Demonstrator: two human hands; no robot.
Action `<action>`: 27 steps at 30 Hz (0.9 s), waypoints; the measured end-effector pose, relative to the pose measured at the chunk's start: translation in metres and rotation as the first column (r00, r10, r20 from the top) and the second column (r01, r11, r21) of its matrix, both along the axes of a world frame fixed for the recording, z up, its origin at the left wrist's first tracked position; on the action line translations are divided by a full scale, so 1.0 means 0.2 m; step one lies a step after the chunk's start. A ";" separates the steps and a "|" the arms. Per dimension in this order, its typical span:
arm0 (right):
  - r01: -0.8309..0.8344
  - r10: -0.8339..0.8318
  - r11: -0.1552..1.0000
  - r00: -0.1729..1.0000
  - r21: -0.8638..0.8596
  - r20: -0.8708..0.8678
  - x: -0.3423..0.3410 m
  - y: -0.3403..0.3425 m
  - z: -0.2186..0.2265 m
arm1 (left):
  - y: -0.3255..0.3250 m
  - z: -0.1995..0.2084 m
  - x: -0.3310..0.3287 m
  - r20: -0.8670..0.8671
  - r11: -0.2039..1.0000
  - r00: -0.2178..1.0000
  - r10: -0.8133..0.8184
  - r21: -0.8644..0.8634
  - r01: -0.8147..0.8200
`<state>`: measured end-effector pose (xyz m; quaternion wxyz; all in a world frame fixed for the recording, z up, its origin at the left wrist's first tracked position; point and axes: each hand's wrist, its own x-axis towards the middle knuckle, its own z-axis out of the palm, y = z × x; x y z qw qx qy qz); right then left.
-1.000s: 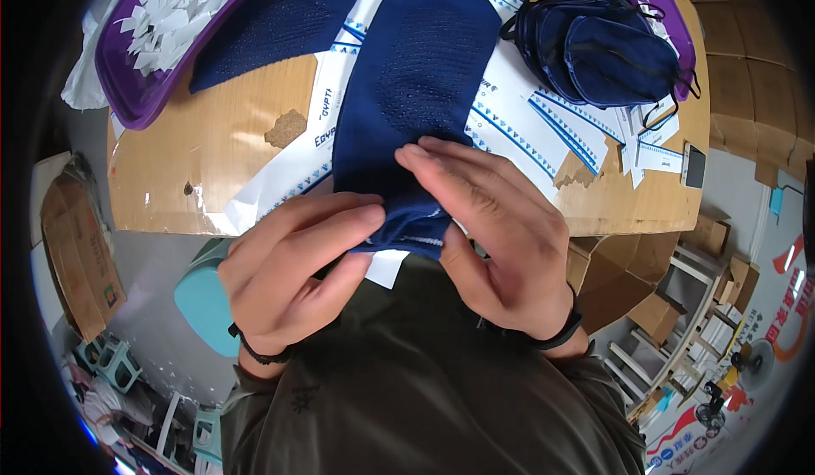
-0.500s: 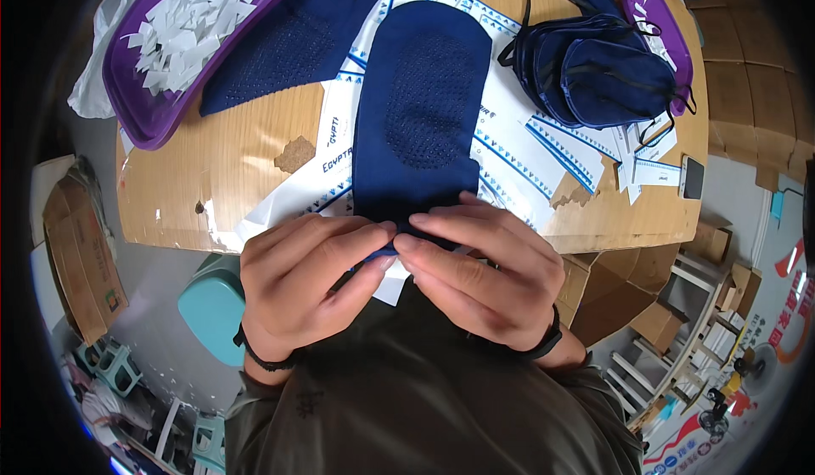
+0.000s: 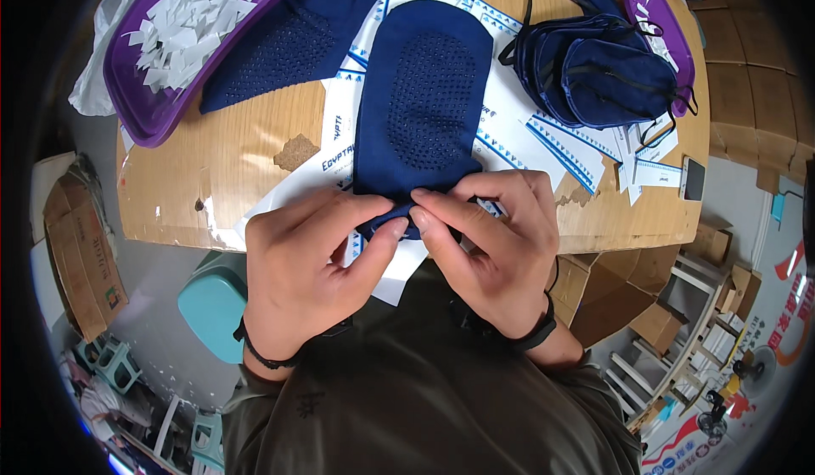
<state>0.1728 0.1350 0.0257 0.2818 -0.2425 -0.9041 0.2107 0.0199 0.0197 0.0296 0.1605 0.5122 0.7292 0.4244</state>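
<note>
A navy blue sock (image 3: 424, 93) lies flat in front of me, its dotted grip sole facing up and its rounded end pointing away. The near edge of the sock is rolled up a little. My left hand (image 3: 318, 258) pinches this rolled edge between thumb and forefinger. Close beside it, my right hand (image 3: 497, 250) pinches the same edge, also with thumb and fingertips. Beneath the sock are white paper strips (image 3: 338, 174) with blue printed borders.
At the left, a purple tray (image 3: 140, 127) holds many small white slips, beside more navy dotted fabric (image 3: 280, 55). Navy eye masks (image 3: 615, 80) with black straps are stacked at the right, near another purple tray (image 3: 679, 50) and a phone (image 3: 693, 178). A teal stool (image 3: 212, 309) stands below the table.
Both hands have moved slightly away from me along the sock, and its near edge is folded up further. The rest of the sock has stayed in place.
</note>
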 end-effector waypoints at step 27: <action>0.003 -0.017 0.993 0.992 -0.114 -0.123 -0.06 0.05 -0.04 | 0.01 -0.03 -0.05 -0.395 0.979 0.908 -0.140 0.083 0.187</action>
